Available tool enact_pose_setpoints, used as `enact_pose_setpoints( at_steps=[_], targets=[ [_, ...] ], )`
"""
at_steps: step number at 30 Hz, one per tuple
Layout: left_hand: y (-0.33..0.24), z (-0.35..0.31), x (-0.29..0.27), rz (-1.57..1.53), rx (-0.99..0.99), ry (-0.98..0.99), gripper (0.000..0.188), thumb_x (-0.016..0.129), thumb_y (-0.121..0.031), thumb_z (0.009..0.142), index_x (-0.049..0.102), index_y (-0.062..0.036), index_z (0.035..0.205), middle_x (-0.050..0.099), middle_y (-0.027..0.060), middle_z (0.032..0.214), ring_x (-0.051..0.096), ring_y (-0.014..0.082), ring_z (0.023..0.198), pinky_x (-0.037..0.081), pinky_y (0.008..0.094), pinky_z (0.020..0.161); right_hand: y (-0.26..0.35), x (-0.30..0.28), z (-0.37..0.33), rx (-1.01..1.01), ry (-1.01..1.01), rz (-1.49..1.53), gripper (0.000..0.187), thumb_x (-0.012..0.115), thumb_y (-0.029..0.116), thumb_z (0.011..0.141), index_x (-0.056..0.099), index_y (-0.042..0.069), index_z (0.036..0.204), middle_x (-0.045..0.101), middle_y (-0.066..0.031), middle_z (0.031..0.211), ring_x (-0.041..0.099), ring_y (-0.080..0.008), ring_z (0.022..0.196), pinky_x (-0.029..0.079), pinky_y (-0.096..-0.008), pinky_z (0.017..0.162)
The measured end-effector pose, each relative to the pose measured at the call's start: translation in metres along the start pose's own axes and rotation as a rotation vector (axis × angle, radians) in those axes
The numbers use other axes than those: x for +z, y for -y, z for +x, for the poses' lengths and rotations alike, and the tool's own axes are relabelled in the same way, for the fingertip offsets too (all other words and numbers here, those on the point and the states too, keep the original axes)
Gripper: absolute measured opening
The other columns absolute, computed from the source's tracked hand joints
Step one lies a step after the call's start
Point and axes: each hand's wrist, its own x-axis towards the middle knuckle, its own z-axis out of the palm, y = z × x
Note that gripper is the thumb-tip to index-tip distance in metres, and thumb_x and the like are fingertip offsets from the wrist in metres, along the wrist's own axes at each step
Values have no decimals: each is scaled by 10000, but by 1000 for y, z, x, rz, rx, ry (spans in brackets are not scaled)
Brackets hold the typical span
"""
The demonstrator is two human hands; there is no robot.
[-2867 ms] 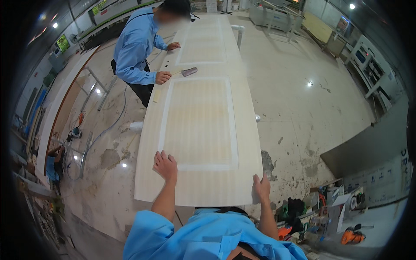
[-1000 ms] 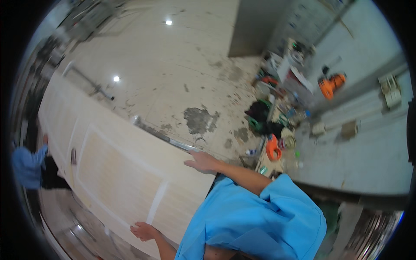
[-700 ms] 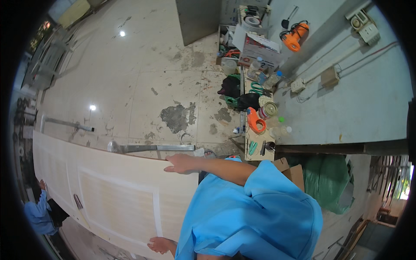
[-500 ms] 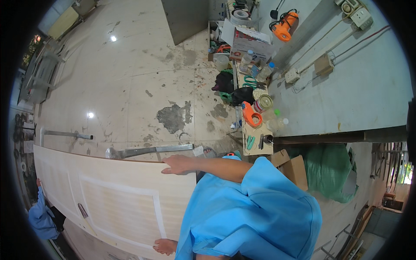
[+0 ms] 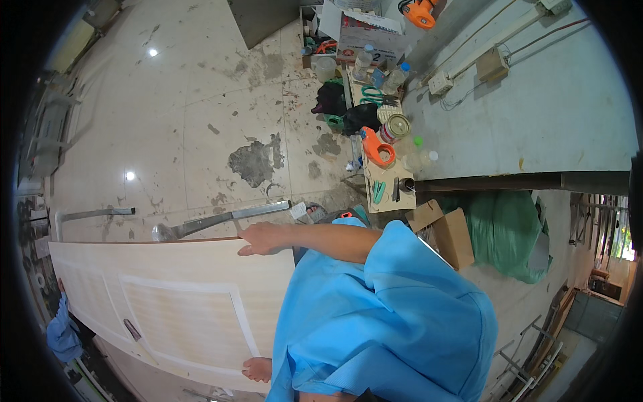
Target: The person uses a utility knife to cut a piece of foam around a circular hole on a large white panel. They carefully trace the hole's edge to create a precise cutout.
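A long pale wooden door panel with white rectangular borders extends from my body towards the left. A dark slot is visible in its face. My right hand grips the panel's upper edge near the closest corner, with the fingertips over the edge. Below it, my left hand has curled fingers at the panel's lower near corner, and its wrist disappears behind my blue shirt. At the far end, another person in blue has one hand on the panel.
Metal bars lie along the panel's upper edge. A narrow bench holds an orange tape dispenser, a tin and bottles. Cardboard and a green sack sit right of me. The tiled floor has a grey patch.
The floor, bench and wall have shifted upward and slightly left in view. The panel's near end appears higher and its far end lower. Both my hands keep their places on it.
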Motion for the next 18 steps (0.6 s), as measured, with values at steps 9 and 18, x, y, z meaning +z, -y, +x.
enact_pose_setpoints(
  at_steps=[9, 18],
  targets=[
    [3, 0, 8, -45, 40, -58, 525, 441, -451, 1037, 517, -141, 1454, 558, 154, 1428, 557, 357, 1255, 438, 613, 975, 6, -4, 2, 14, 22, -23, 600, 583, 513, 986, 563, -27, 1246, 668, -281, 1128, 637, -457, 1109, 499, -546, 925],
    [1, -4, 8, 11, 19, -210, 460, 461, -434, 1020, 617, -128, 1327, 648, 115, 1274, 627, 309, 1145, 484, 541, 853, 6, -7, 1, 1, 50, -27, 616, 580, 520, 988, 563, -39, 1246, 655, -288, 1157, 626, -462, 1123, 491, -539, 942]
  ],
)
